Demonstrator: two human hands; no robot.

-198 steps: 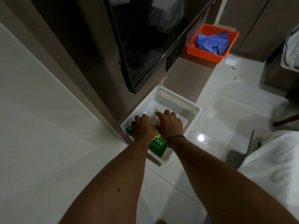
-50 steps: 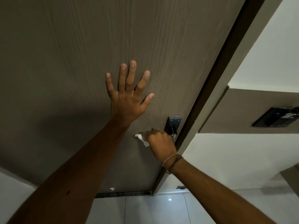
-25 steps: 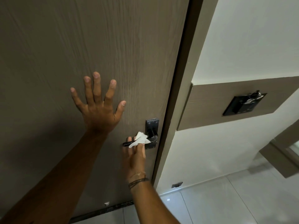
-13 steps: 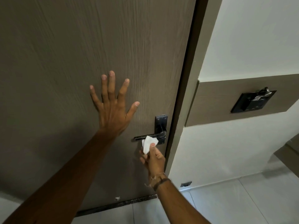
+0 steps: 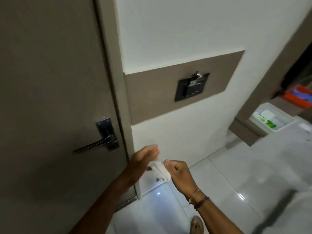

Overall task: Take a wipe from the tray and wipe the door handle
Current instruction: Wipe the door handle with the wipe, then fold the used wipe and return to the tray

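Tissue-thin and limp, the crumpled white wipe [image 5: 160, 172] will bunch easily, pinched between right hand [image 5: 179, 174] and left hand [image 5: 143, 163] fingers, clear of the door handle [image 5: 94, 145].

A brown wall panel [image 5: 152, 92] crosses the white wall [image 5: 177, 31] and carries a black switch plate [image 5: 191, 86]. At far right, an orange bin [image 5: 297, 97] holds blue cloth [image 5: 302, 94]. Glossy floor tiles [image 5: 236, 174] lie below.

White wall [image 5: 177, 31] with a brown panel [image 5: 152, 92] holding a black switch plate [image 5: 191, 87], above glossy white floor tiles [image 5: 228, 174].
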